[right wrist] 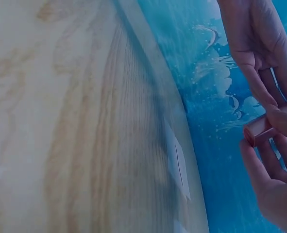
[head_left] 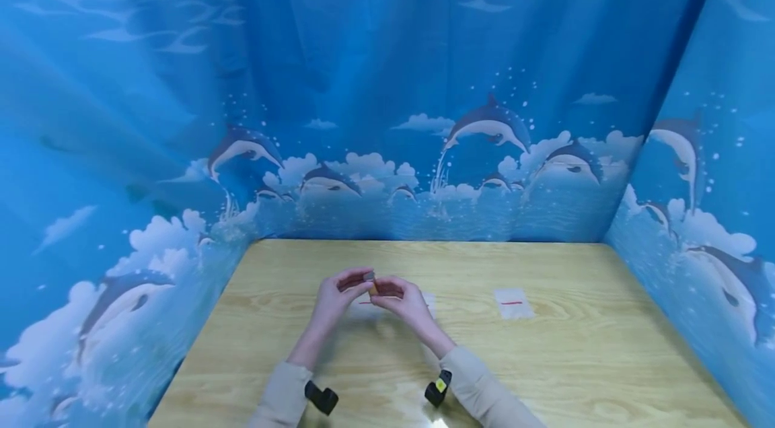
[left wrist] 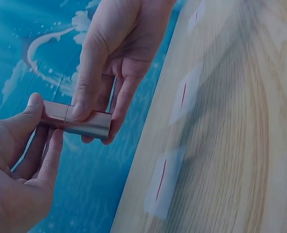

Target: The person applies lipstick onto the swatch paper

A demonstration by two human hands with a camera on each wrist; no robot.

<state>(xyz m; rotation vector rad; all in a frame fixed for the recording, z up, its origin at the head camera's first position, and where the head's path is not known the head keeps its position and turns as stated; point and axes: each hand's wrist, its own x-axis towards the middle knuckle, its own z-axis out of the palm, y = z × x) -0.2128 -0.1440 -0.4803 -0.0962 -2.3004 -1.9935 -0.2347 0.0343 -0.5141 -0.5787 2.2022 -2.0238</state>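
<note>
A shiny rose-gold lipstick tube with a seam around it is held up above the table between both hands. My left hand pinches one end between thumb and fingers. My right hand grips the other part, its thumb lying along the side near the seam in the left wrist view. From the right wrist view, the round end of the lipstick tube shows between the fingers of the right hand, with the left hand above. The tube looks capped.
On the wooden table lie white paper pieces with red lines: one to the right, another under the hands, and one partly behind the right hand. A blue dolphin-print curtain surrounds the table.
</note>
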